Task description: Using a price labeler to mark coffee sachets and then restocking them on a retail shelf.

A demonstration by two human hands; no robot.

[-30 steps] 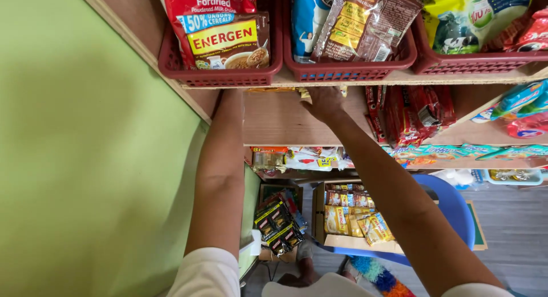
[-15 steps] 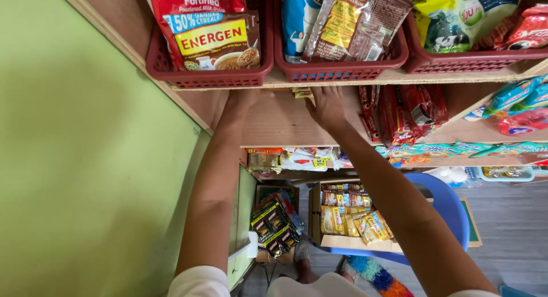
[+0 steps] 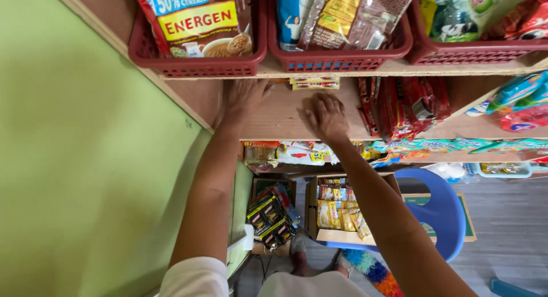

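Both hands lie flat and empty on the bare wooden shelf board point(image 3: 274, 123): the left hand point(image 3: 244, 97) near its back-left corner, the right hand point(image 3: 325, 117) mid-board, fingers spread. The small yellow sachets point(image 3: 314, 82) lie just beyond the right fingertips at the back edge; reaching them well would probably mean sliding that palm along the board.

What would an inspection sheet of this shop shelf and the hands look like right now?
Surface: wooden shelf, bare board under both hands.
Job's things: yellow sachets at the shelf's back, just beyond the right hand, apart from it.
Clutter: three red baskets of packets above; red packets to the right.
Hands: left hand flat at the back left corner; right hand palm down mid-shelf; both hold nothing.
Cables: nothing seen.
Surroundings: green wall at left; below, a box of sachets on a blue chair, and a colourful duster on the floor.
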